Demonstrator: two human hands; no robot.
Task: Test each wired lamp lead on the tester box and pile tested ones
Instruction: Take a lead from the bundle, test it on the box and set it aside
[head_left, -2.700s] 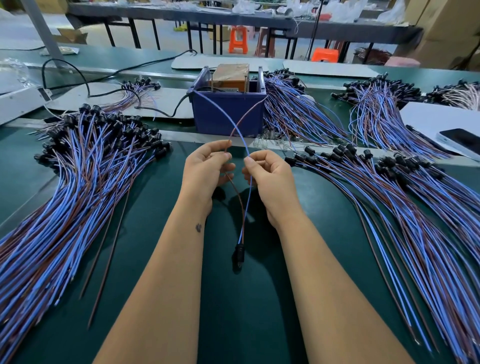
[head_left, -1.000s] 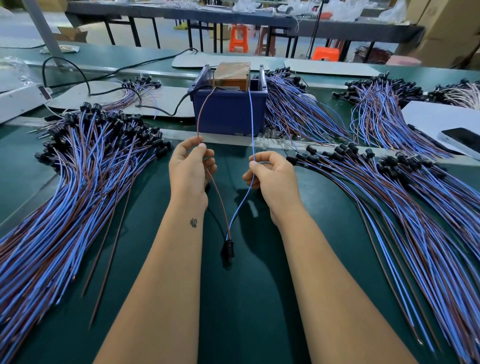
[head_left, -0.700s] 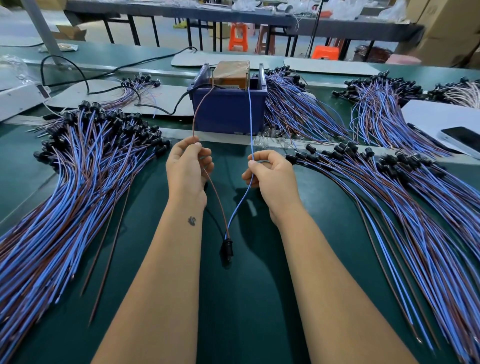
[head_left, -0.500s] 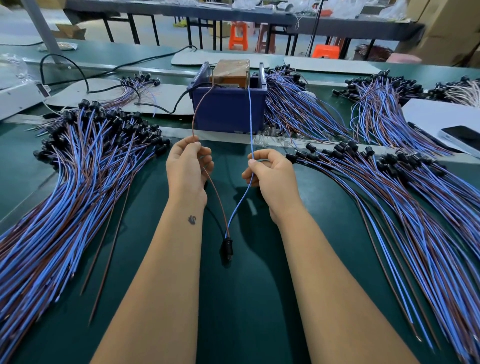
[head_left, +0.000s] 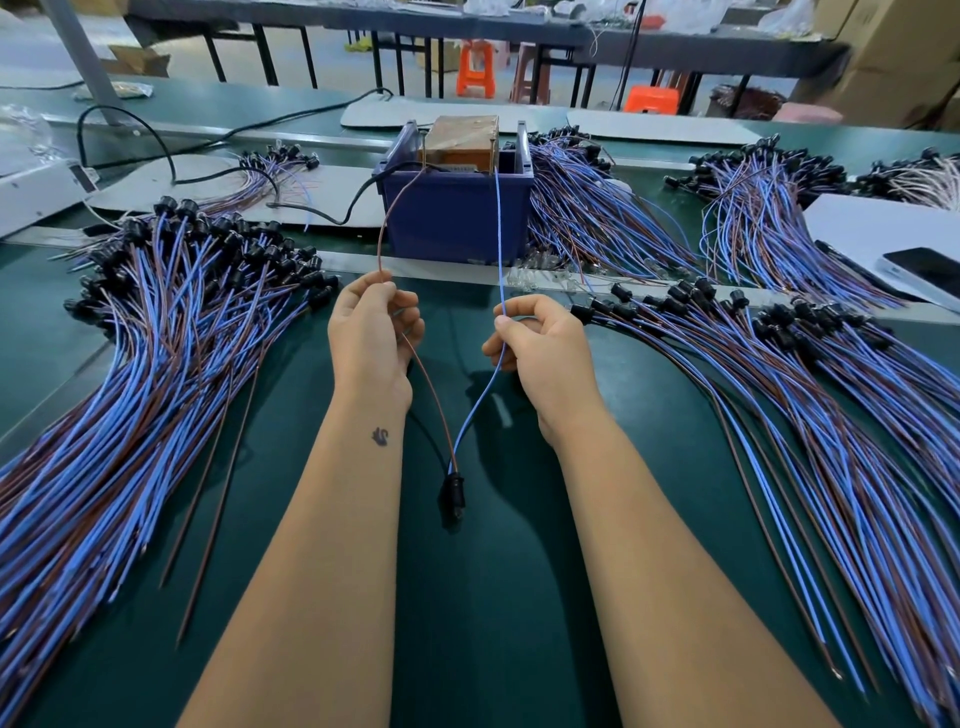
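Hands (head_left: 375, 338) unmoved on wires (head_left: 497, 228) (labels illegible)

Your forearms bare, no sleeves in view. Your left hand (head_left: 371, 343), right hand (head_left: 545, 353): no gloves, no rings visible. Small dark tattoo (head_left: 381, 435) on your left wrist, just behind hand.

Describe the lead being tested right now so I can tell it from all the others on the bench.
Start at the blue bin at the bench's far middle. Two wires run from its top toward the person: brown pinched by the left hand, blue by the right hand. They join at a black socket between the forearms; unlike the piled leads either side, this one is alone and held up.
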